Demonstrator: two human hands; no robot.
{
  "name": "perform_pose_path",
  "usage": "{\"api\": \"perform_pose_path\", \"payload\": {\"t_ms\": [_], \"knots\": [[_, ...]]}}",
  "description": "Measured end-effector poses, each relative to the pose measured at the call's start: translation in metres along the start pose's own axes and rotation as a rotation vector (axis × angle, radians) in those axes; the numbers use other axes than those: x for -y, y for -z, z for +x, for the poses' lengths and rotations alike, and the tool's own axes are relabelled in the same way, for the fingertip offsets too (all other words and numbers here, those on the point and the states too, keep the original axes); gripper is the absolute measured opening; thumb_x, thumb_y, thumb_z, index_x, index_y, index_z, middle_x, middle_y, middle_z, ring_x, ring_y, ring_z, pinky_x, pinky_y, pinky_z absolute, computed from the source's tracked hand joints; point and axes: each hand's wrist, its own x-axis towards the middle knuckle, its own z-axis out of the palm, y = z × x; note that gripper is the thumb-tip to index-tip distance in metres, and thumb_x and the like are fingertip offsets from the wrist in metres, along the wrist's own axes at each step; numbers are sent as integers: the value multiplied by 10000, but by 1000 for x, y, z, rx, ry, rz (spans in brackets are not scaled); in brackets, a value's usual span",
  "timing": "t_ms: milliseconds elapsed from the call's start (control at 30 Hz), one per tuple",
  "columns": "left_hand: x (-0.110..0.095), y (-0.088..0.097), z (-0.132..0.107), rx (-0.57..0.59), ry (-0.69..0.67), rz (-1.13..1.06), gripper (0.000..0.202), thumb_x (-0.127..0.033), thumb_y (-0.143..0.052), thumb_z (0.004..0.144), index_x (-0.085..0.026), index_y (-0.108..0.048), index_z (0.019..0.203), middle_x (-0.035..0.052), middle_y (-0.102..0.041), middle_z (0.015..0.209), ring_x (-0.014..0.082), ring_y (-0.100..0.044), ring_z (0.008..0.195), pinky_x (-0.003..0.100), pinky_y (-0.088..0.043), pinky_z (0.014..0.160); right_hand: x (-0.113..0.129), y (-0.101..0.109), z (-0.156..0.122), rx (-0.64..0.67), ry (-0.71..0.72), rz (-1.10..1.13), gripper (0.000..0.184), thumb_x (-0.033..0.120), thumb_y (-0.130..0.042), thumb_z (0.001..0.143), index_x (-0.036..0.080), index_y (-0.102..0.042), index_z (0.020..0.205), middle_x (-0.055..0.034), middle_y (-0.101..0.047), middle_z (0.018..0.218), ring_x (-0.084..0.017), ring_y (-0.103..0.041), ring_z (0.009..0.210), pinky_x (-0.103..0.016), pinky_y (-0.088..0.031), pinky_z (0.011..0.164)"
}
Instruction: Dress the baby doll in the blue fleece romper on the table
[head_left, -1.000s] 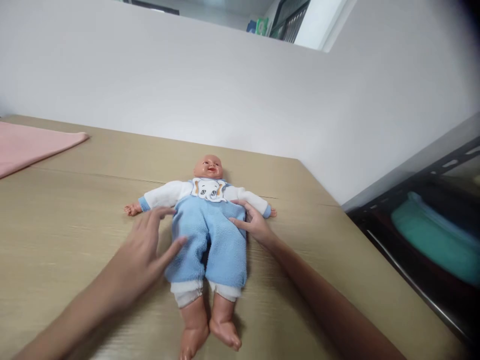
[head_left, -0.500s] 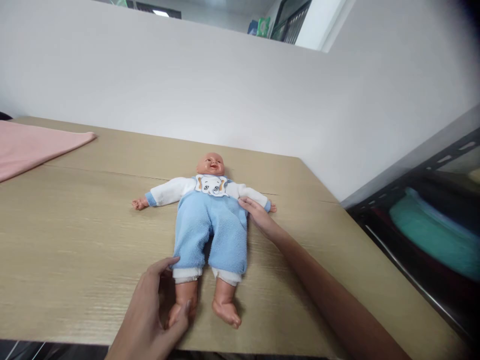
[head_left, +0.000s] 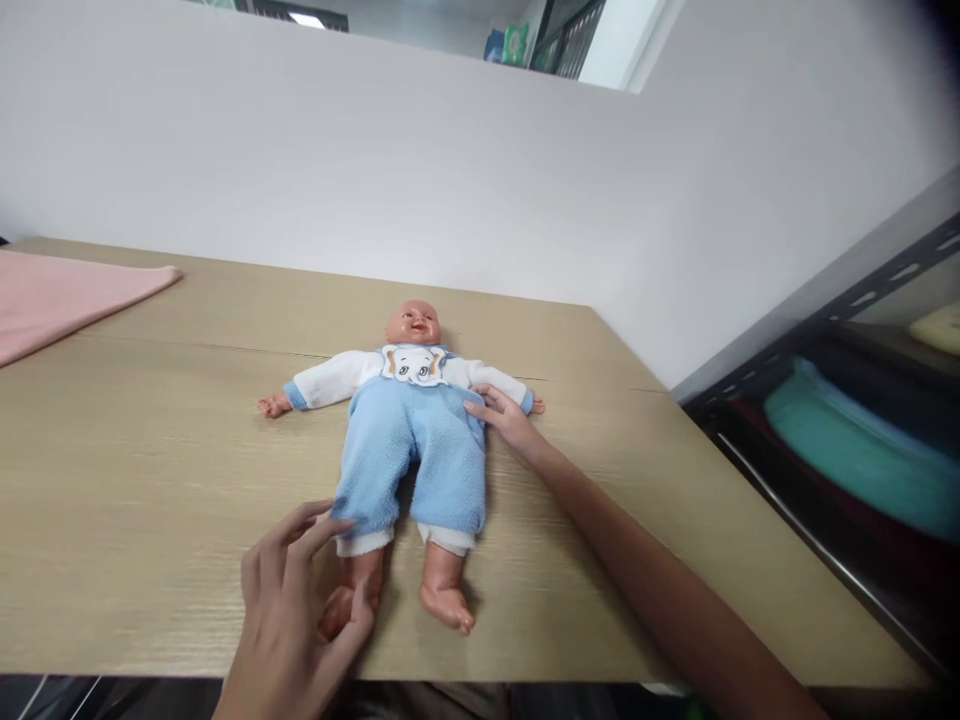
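Note:
A baby doll (head_left: 412, 430) lies on its back on the wooden table (head_left: 150, 520), head away from me and arms spread. It wears fuzzy light blue overalls over a white top, with a white animal-face patch on the chest. My left hand (head_left: 292, 590) is beside the doll's leg on the left, fingers apart, fingertips at the trouser cuff; it partly hides that foot. My right hand (head_left: 506, 418) lies against the doll's side just below its arm, fingers extended and touching the overalls at the waist.
A pink cloth (head_left: 75, 295) lies at the table's far left. Behind the table rises a white wall (head_left: 390, 170) with an opening above. To the right stands a dark metal rack (head_left: 832, 330) holding a teal item (head_left: 855, 450). The table's front edge runs close to me.
My left hand has lifted slightly and spread its fingers more at the cuff. My right fingers have parted a little at the waist. The whole view has shifted slightly.

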Motion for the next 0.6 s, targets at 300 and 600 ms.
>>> {"api": "perform_pose_path", "payload": {"t_ms": [300, 600], "knots": [[-44, -1, 48, 140, -242, -52, 127, -229, -649, 1128, -292, -667, 1237, 27, -778, 1232, 301, -626, 1191, 493, -323, 1214, -14, -13, 3, -120, 36, 338, 401, 611, -909, 802, 317, -765, 1032, -42, -798, 1120, -334, -693, 1266, -487, -545, 1151], [-50, -25, 71, 164, -268, 4, 124, -272, -673, 1114, -237, -633, 1227, 55, -766, 1144, 351, -622, 1142, 504, -371, 1117, -16, -17, -2, -136, 7, 462, 432, 390, -962, 745, 304, -768, 1121, 2, -819, 1124, -254, -731, 1152, -402, -558, 1114]]}}
